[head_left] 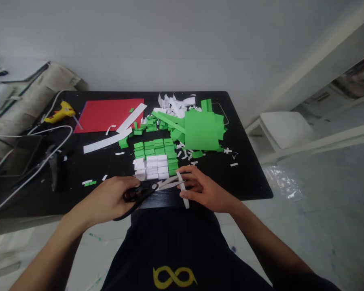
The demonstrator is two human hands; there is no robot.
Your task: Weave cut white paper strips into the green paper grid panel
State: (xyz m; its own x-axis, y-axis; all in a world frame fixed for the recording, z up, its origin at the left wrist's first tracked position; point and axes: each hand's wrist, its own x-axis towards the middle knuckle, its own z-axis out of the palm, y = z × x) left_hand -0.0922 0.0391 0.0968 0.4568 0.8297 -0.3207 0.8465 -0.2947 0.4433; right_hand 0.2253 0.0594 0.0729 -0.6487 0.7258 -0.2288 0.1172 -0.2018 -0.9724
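Note:
My left hand (pixel 117 197) is closed around the black handles of a pair of scissors (pixel 154 187), whose blades point right and stand apart. My right hand (pixel 204 188) pinches a narrow folded white paper strip (pixel 183 190) between thumb and fingers. The blade tips reach the strip; whether they are cutting into it I cannot tell. Just beyond the scissors, folded white paper pieces (pixel 152 166) lie in rows. Folded green paper pieces (pixel 154 147) border them at the back and right side.
A green paper sheet (pixel 202 130) lies over green scraps, with crumpled white scraps (pixel 174 106) behind. Red paper (pixel 107 115), long white strips (pixel 107 140), a yellow glue gun (pixel 60 113), a phone (pixel 23 155) and a white cable (pixel 50 155) are at left. A white stool (pixel 286 130) stands right.

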